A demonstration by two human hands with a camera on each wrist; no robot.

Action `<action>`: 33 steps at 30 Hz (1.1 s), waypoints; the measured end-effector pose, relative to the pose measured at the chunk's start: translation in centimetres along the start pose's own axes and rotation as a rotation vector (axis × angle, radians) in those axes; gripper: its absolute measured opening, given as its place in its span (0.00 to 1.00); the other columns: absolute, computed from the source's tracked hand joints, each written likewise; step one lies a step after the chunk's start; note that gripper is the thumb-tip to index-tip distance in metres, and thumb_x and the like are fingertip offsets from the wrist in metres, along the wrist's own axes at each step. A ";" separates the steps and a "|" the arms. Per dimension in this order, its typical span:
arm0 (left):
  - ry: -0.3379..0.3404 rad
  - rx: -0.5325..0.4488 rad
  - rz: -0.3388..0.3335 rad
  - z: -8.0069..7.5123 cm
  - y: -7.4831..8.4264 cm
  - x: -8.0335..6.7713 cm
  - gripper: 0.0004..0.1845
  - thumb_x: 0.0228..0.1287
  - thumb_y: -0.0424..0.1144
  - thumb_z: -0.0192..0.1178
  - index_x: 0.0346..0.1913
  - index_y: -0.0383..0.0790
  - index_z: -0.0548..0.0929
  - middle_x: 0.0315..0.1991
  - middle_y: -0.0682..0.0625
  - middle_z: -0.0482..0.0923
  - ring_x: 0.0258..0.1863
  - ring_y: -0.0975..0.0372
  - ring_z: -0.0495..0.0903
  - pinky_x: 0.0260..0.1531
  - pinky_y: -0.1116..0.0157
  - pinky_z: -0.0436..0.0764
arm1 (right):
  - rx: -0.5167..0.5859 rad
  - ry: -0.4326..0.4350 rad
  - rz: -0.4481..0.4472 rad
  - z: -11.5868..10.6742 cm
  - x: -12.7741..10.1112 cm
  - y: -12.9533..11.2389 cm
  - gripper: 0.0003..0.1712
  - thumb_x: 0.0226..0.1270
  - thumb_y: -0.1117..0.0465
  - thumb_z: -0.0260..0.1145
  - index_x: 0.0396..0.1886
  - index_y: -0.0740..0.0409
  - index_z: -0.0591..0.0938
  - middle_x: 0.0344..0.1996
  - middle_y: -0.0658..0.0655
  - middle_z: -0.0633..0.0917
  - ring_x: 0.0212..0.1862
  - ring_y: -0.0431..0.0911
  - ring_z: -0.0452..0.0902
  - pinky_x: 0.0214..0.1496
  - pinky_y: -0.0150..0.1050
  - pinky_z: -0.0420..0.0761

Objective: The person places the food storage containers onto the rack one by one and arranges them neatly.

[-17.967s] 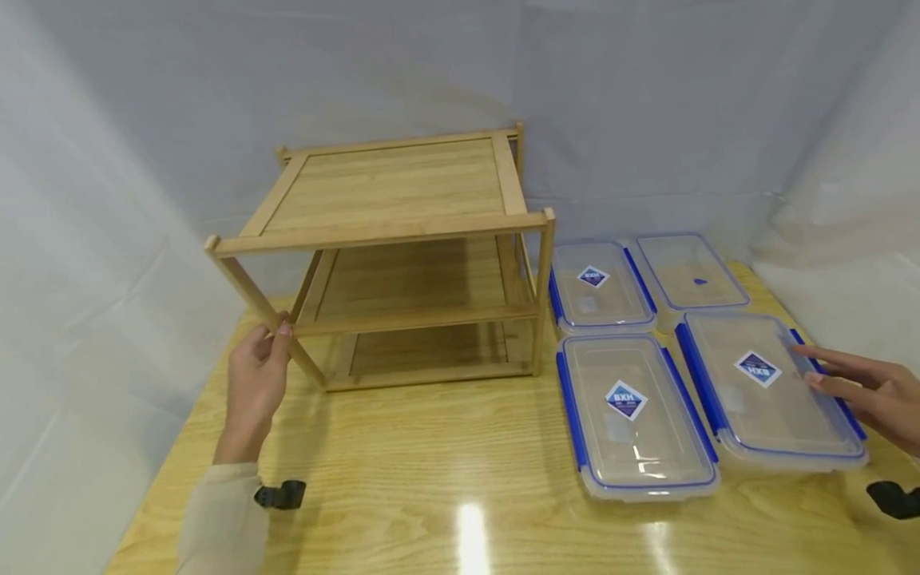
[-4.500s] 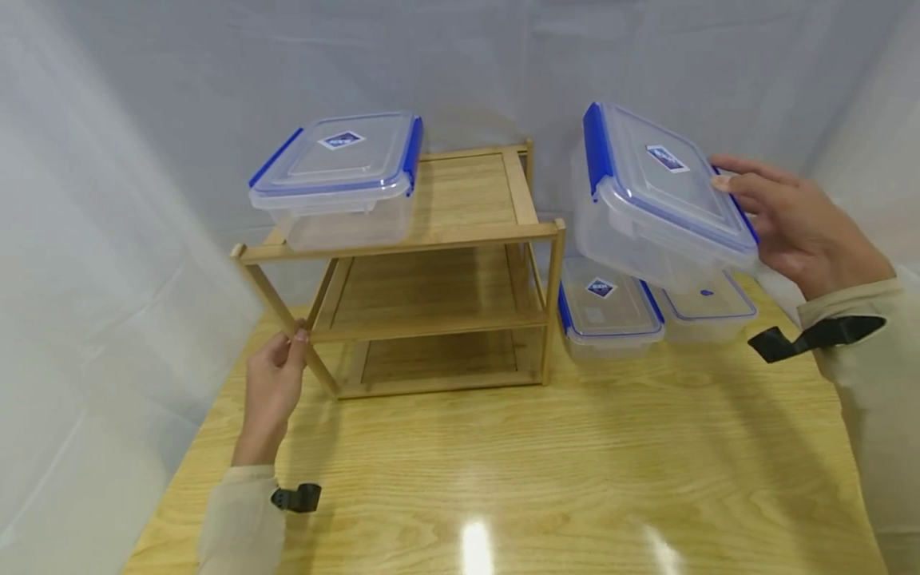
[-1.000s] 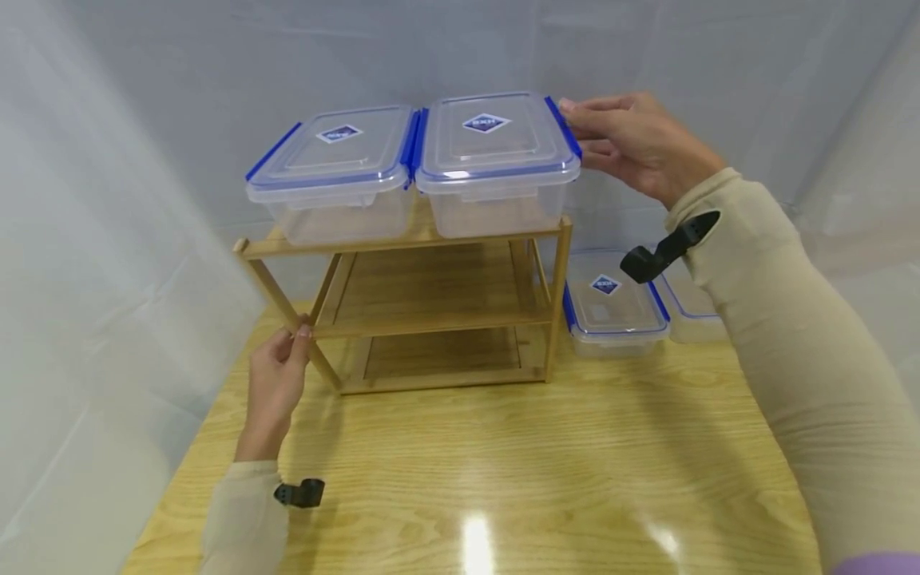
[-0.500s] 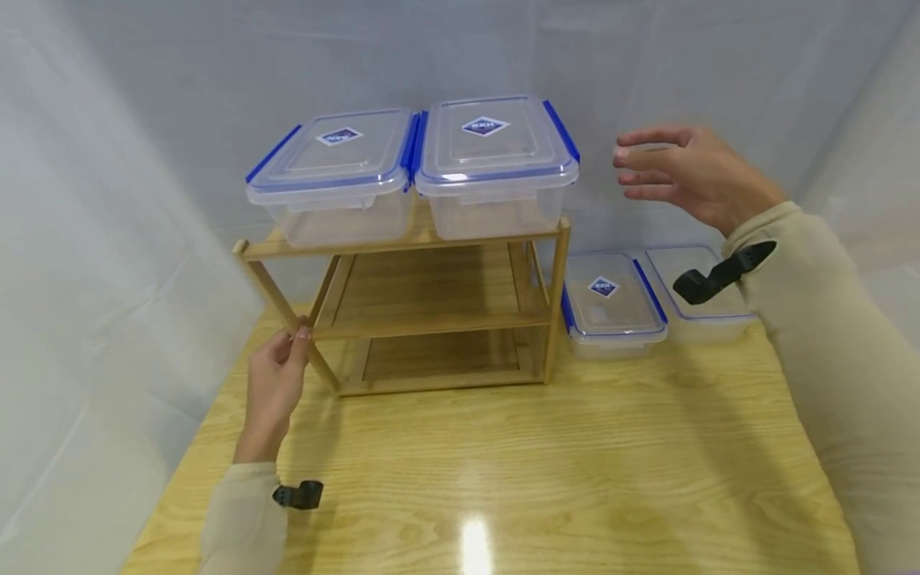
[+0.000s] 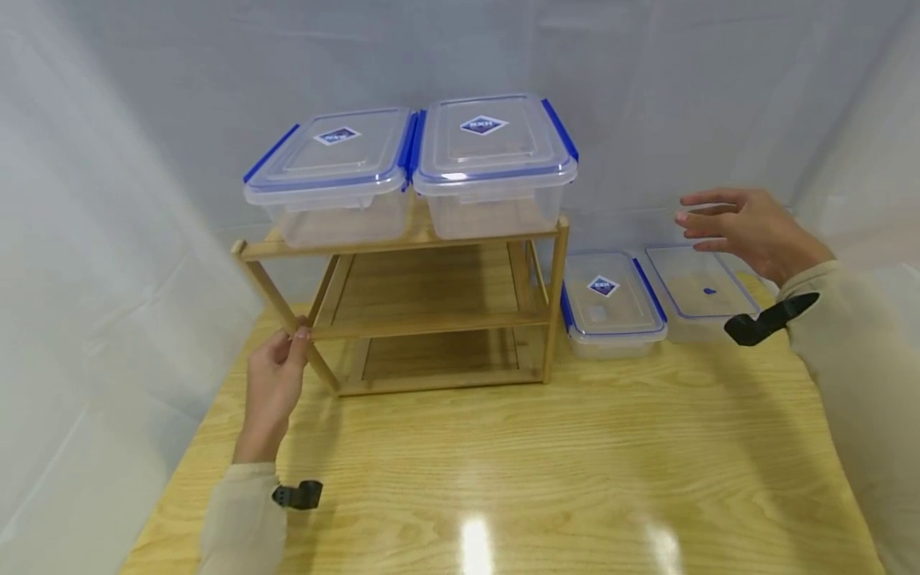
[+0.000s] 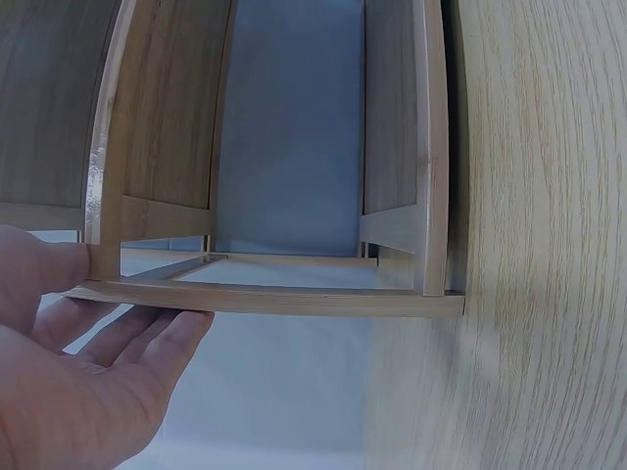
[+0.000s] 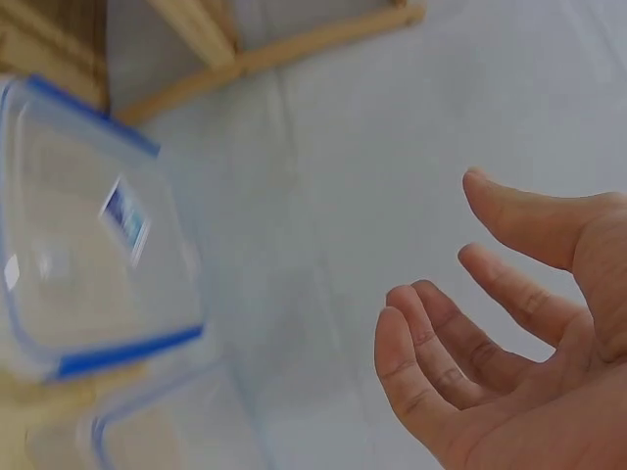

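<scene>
Head view showed my left hand point(image 5: 275, 382) at the front left leg of the bamboo rack point(image 5: 424, 319), thumb and fingers pinching that slanted post just below the middle shelf. From the left wrist camera I saw the same grip: thumb on one side of the post, fingers point(image 6: 147, 343) lying loosely along the other side.

My right hand point(image 5: 747, 231) hung in the air with its fingers spread and relaxed, holding nothing. It was above the far right lidded box point(image 5: 700, 291) on the table point(image 5: 546, 471), not touching it. The right wrist camera confirmed an empty, slack palm, with the blue-clipped box point(image 7: 93, 255) blurred below and to the side.

Two large clear boxes sat side by side on the rack's top shelf, the left one point(image 5: 331, 172) touching the right one point(image 5: 492, 164). A smaller labelled box point(image 5: 611, 303) stood on the table just beside the rack's right legs, next to the far right box.
</scene>
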State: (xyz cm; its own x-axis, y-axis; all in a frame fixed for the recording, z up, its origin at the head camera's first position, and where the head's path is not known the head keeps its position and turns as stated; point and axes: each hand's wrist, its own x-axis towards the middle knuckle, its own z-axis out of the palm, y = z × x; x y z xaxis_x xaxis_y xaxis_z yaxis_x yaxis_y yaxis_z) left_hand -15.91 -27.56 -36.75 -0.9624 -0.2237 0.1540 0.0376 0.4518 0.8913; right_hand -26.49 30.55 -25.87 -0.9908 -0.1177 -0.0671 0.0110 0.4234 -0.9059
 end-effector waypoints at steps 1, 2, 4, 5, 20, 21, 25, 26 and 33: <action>0.001 -0.001 -0.003 0.0 0.0 0.0 0.30 0.71 0.58 0.44 0.69 0.45 0.66 0.64 0.41 0.68 0.63 0.48 0.66 0.60 0.44 0.66 | -0.017 0.008 0.006 -0.2 0.0 0.7 0.38 0.62 0.47 0.66 0.69 0.54 0.65 0.51 0.45 0.75 0.45 0.34 0.77 0.43 0.28 0.80; 0.001 -0.004 -0.006 -0.1 0.0 -0.1 0.30 0.71 0.58 0.44 0.69 0.45 0.66 0.65 0.42 0.67 0.64 0.48 0.66 0.60 0.44 0.66 | -0.036 0.015 0.012 -0.5 -0.1 1.4 0.39 0.62 0.47 0.66 0.69 0.55 0.65 0.50 0.44 0.76 0.45 0.34 0.76 0.43 0.28 0.80; -0.001 -0.001 -0.011 -0.2 0.0 -0.1 0.30 0.71 0.58 0.43 0.69 0.45 0.66 0.65 0.42 0.67 0.64 0.48 0.65 0.60 0.43 0.65 | -0.070 0.024 0.023 -0.9 -0.2 2.6 0.40 0.62 0.45 0.65 0.69 0.56 0.64 0.47 0.41 0.77 0.44 0.32 0.76 0.43 0.28 0.80; -0.001 0.001 -0.012 -0.2 0.0 -0.2 0.31 0.71 0.58 0.43 0.69 0.44 0.66 0.65 0.42 0.67 0.64 0.48 0.65 0.59 0.43 0.66 | -0.095 0.025 0.026 -1.1 -0.2 3.2 0.41 0.62 0.44 0.65 0.70 0.57 0.63 0.48 0.41 0.76 0.44 0.31 0.75 0.43 0.29 0.80; 0.029 0.054 0.003 -0.4 0.1 -0.4 0.27 0.70 0.60 0.43 0.54 0.43 0.79 0.62 0.44 0.72 0.22 0.60 0.68 0.13 0.64 0.64 | -0.141 0.107 0.105 -3.3 -1.8 11.0 0.42 0.62 0.38 0.61 0.69 0.54 0.60 0.52 0.43 0.69 0.44 0.29 0.70 0.55 0.44 0.76; 0.030 0.053 0.004 -0.4 0.2 -0.4 0.27 0.70 0.60 0.43 0.54 0.42 0.79 0.62 0.44 0.72 0.21 0.60 0.69 0.13 0.64 0.64 | -0.130 0.124 0.109 -3.3 -1.9 11.3 0.41 0.62 0.38 0.61 0.68 0.52 0.61 0.52 0.44 0.69 0.46 0.32 0.70 0.57 0.47 0.74; 0.043 0.045 0.011 -0.4 0.4 -0.5 0.28 0.70 0.60 0.44 0.30 0.34 0.66 0.55 0.43 0.76 0.10 0.65 0.57 0.08 0.65 0.59 | -0.087 0.142 0.133 -3.5 -2.2 12.2 0.38 0.62 0.38 0.61 0.67 0.47 0.61 0.62 0.57 0.65 0.61 0.56 0.64 0.63 0.57 0.66; 0.045 0.047 0.011 -0.4 0.5 -0.5 0.29 0.70 0.60 0.44 0.30 0.34 0.66 0.55 0.43 0.76 0.11 0.67 0.58 0.10 0.66 0.61 | -0.079 0.150 0.140 -3.5 -2.2 12.4 0.37 0.62 0.38 0.61 0.66 0.45 0.62 0.63 0.60 0.63 0.63 0.61 0.60 0.63 0.57 0.65; 0.034 0.065 -0.005 -0.3 0.4 -0.6 0.29 0.70 0.60 0.42 0.60 0.44 0.76 0.63 0.46 0.71 0.35 0.55 0.76 0.21 0.63 0.69 | -0.079 0.184 0.187 -3.6 -2.4 14.1 0.30 0.61 0.38 0.62 0.59 0.41 0.65 0.67 0.68 0.58 0.62 0.63 0.60 0.43 0.32 0.80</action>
State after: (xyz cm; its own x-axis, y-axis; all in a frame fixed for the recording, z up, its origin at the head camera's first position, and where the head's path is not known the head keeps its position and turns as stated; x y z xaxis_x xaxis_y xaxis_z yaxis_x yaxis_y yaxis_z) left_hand -15.19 -27.51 -36.31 -0.9529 -0.2544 0.1653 0.0148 0.5052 0.8629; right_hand -24.49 40.06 -36.96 -0.9804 0.1310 -0.1470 0.1930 0.4919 -0.8490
